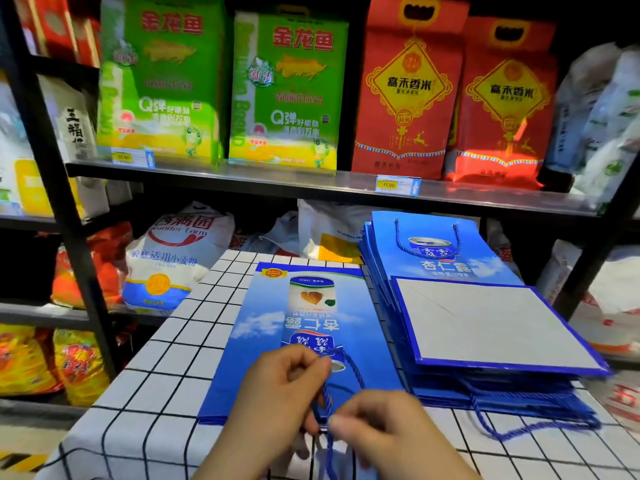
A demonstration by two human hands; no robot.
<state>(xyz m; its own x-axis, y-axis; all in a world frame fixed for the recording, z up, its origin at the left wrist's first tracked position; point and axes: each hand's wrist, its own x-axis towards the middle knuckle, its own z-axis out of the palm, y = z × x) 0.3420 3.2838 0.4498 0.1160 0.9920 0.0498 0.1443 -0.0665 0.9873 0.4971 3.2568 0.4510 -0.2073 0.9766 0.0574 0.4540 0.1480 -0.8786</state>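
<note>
- 2 green bags (162, 81) (289, 95) up top
- 2 red bags (407, 91) (502, 102) next to them
- 1 blue bag (270, 327) lying alone
- 1 stack (446, 268) of blue bags, can't count those
- 2 price tags (133, 156) (398, 185)
- 2 hands (284, 386) (384, 431)

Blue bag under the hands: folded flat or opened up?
Folded flat. The blue bag lies printed face up on the checked cloth, no open mouth showing. Left hand and right hand pinch its rope handle.

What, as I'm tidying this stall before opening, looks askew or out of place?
The stack of blue bags sits fanned unevenly on the checked table, cord handles trailing loose from its near edge.
</note>
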